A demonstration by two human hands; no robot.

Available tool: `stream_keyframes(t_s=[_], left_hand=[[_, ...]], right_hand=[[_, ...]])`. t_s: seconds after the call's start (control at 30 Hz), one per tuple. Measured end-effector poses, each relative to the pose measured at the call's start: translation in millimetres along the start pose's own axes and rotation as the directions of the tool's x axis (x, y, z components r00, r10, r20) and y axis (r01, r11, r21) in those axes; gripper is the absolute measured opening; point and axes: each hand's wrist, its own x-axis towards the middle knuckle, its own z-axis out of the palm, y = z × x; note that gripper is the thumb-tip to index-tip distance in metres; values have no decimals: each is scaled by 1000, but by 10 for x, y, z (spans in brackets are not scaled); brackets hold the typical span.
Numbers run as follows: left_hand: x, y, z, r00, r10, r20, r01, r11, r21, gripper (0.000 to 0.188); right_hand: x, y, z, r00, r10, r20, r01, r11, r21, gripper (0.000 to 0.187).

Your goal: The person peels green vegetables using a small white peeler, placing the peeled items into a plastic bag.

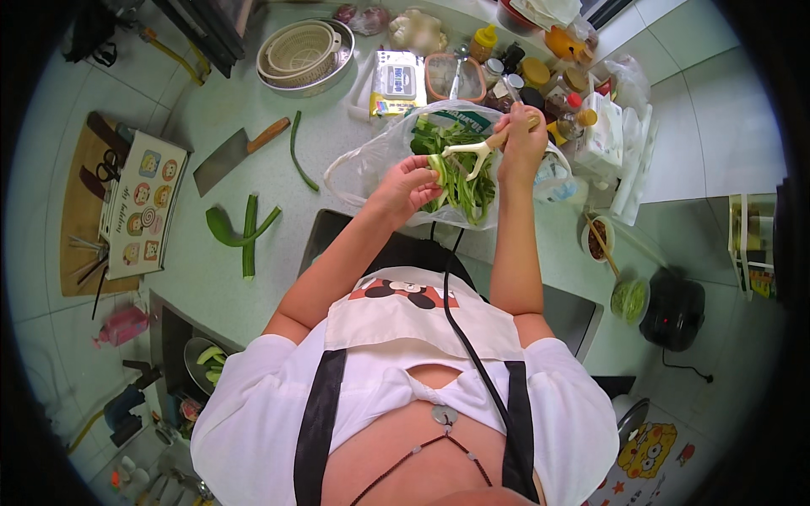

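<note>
From my end, I saw the apron [363, 325] nearest, at lower centre of the frame, with both bare forearms reaching past it toward upper centre. The left hand [405, 190] had its thumb and fingers pinched together on a pale green piece [436, 170], just right of centre. The right hand [523, 139], to its right, had its fingers curled around the wooden handle of a peeler [471, 153]. I saw the peeler's head near the green piece but could not tell whether they touched. Below both lay a heap of green peelings [472, 198] in a clear plastic bag [359, 160], spread on the counter [274, 181].

Left of centre I made out green stalks [249, 244], two of them crossing. Above them, a cleaver [222, 164] lay flat, its handle pointing toward a thin stalk [301, 152].

Farther off, at the top of the frame, I had a colander [299, 52] inside a metal bowl [342, 72], a wipes pack [396, 80] and a yellow bottle [483, 42].
</note>
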Motion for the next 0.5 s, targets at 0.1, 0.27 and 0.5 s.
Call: stream_keyframes(t_s=[0.1, 0.27, 0.5], left_hand=[[-18, -3, 67, 999, 21, -26, -20, 999, 31, 25], [-32, -12, 71, 1000, 29, -6, -28, 994, 102, 25], [-67, 19, 50, 999, -9, 44, 5, 996, 94, 31]], right_hand=[[-97, -19, 70, 998, -30, 49, 30, 1000, 0, 14], [-82, 35, 81, 998, -58, 39, 59, 997, -42, 15], [107, 185, -73, 989, -139, -43, 130, 977, -171, 17]])
